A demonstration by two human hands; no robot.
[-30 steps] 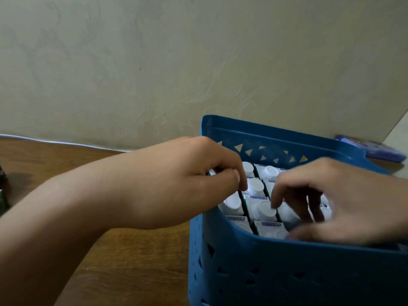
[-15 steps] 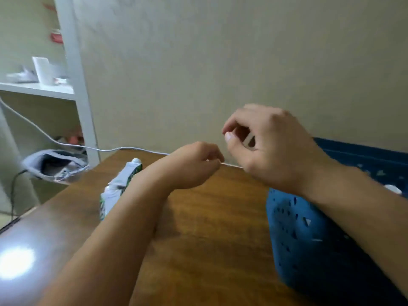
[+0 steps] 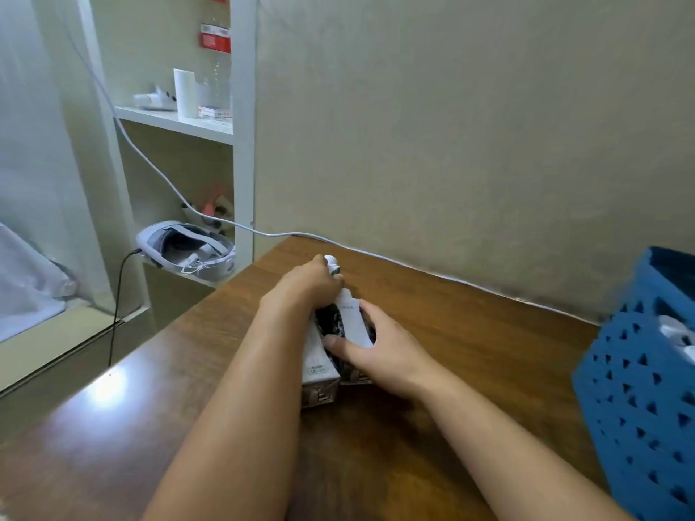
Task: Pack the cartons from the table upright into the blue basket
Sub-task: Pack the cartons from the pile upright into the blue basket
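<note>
Two white-capped cartons lie side by side on the brown table (image 3: pixel 470 332). My left hand (image 3: pixel 306 285) is closed over the far end of the left carton (image 3: pixel 319 370), near its white cap. My right hand (image 3: pixel 380 347) grips the right carton (image 3: pixel 351 319), thumb across its near side and fingers over the far side. The blue basket (image 3: pixel 639 389) stands at the right edge of the view, with white carton caps (image 3: pixel 673 329) showing inside it.
A white cable (image 3: pixel 376 253) runs along the wall at the table's back edge. Left of the table stands a white shelf unit (image 3: pixel 180 122) with small items, and a grey headset (image 3: pixel 186 248) rests on a lower ledge.
Both hands left the basket and moved left across the table. They now close on the two cartons, which they were only reaching toward half a second ago. The view swung left.
</note>
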